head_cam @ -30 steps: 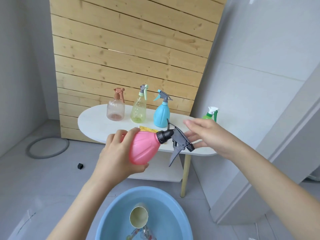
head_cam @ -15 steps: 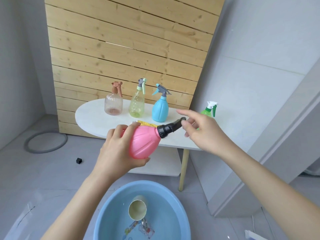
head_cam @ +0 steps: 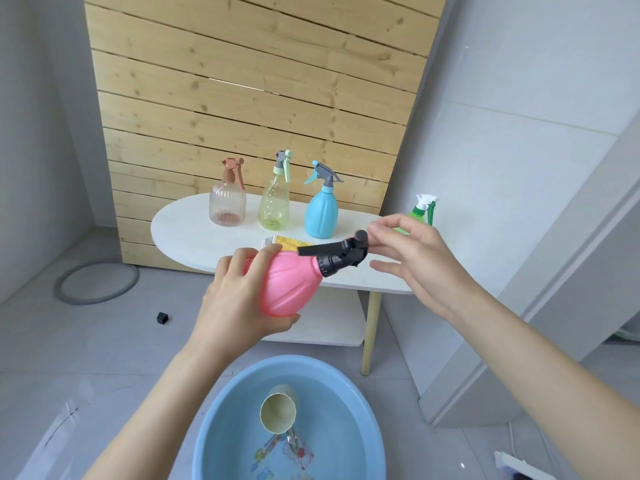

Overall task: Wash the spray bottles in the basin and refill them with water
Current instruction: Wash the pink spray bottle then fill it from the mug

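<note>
The left hand [head_cam: 239, 299] was wrapped round the belly of the pink spray bottle [head_cam: 291, 289], holding it tilted in the air above the blue basin [head_cam: 329, 386], neck pointing right. The right hand [head_cam: 415, 261] pinched the black spray head [head_cam: 341, 252] with thumb and forefinger, the other fingers loose. A pale cup [head_cam: 278, 412] lay in the basin's water. Behind, on the white oval surface [head_cam: 187, 233], stood a rose ribbed bottle [head_cam: 227, 202], a yellow-green bottle [head_cam: 275, 202] and a blue bottle [head_cam: 321, 211], with a green bottle [head_cam: 420, 211] partly hidden behind the right hand.
</note>
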